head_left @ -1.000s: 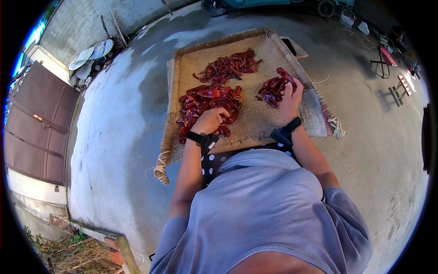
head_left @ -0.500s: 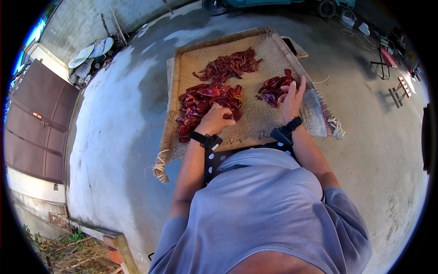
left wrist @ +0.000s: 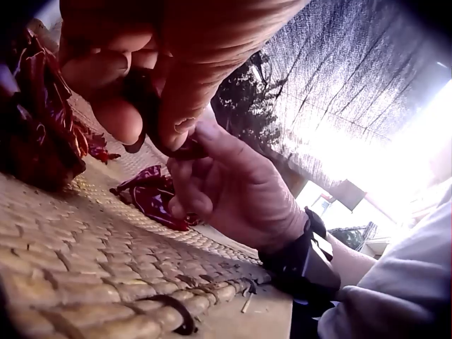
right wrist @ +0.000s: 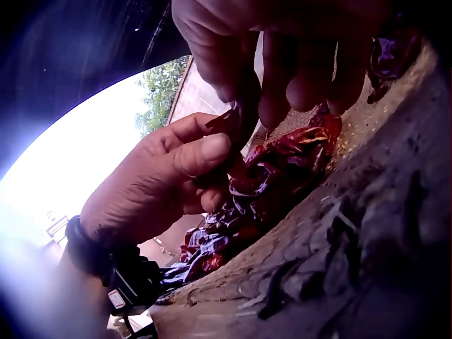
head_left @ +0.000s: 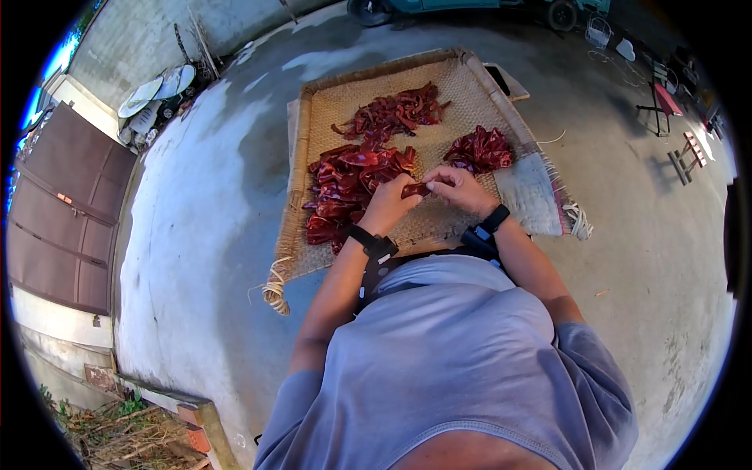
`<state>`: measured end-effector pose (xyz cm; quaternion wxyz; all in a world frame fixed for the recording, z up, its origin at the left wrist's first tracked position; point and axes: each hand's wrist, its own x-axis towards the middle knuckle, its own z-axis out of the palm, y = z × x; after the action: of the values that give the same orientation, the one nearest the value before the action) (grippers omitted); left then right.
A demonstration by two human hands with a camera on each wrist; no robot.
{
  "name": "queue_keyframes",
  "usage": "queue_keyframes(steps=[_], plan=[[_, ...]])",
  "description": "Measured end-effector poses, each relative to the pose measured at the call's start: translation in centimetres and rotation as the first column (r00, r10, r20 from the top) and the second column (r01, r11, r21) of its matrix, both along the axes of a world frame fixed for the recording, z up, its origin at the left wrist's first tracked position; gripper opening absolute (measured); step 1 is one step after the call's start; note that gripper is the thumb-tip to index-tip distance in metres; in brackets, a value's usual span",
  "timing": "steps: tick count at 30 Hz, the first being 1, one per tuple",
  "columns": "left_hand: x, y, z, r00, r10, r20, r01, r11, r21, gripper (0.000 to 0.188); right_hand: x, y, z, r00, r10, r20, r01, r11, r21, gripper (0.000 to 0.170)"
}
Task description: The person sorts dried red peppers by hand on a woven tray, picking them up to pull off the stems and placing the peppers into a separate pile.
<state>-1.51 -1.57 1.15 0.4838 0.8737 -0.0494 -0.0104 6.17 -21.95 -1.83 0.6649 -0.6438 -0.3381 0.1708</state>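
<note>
A dark red dried chilli (head_left: 415, 189) is stretched between both hands over the near part of a woven tray (head_left: 439, 227). My left hand (head_left: 387, 205) pinches its left end, and my right hand (head_left: 464, 190) pinches the right end between thumb and fingers. In the right wrist view the left hand (right wrist: 159, 173) holds the chilli (right wrist: 224, 121) at the thumb tip. Just left of the hands lies a large pile of glossy red chillies (head_left: 341, 184). A smaller pile (head_left: 479, 149) sits beyond the right hand.
Thinner, darker chilli pieces (head_left: 399, 110) lie at the tray's far side. A dark flat object (head_left: 497, 78) rests beside the tray's far right edge. Beyond are a small red-topped stool (head_left: 667, 99), a teal vehicle (head_left: 470, 6) and a brown metal gate (head_left: 66, 211).
My right hand has left the small right pile and moved left and nearer the body. My left hand has come right from the large pile, and both now grip one chilli.
</note>
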Motion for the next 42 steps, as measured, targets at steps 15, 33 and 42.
queue_keyframes(steps=[15,33,42], plan=[[3.2,1.3,1.3,0.926,0.031,0.376,-0.274,0.739,0.616,0.033,3.2,-2.2,-1.3,0.476,-0.836,-0.275,0.873,0.412,0.259,0.038],[8.2,-1.5,-1.1,0.925,0.028,0.379,-0.326,0.571,0.754,0.024,2.1,-1.7,-0.9,0.755,-0.653,-0.060,0.655,0.745,0.130,0.026],[7.1,-2.9,0.0,0.998,0.062,0.001,-0.058,0.942,-0.331,0.026,1.0,-0.5,-0.4,0.909,-0.405,0.095,0.414,0.903,-0.117,0.026]])
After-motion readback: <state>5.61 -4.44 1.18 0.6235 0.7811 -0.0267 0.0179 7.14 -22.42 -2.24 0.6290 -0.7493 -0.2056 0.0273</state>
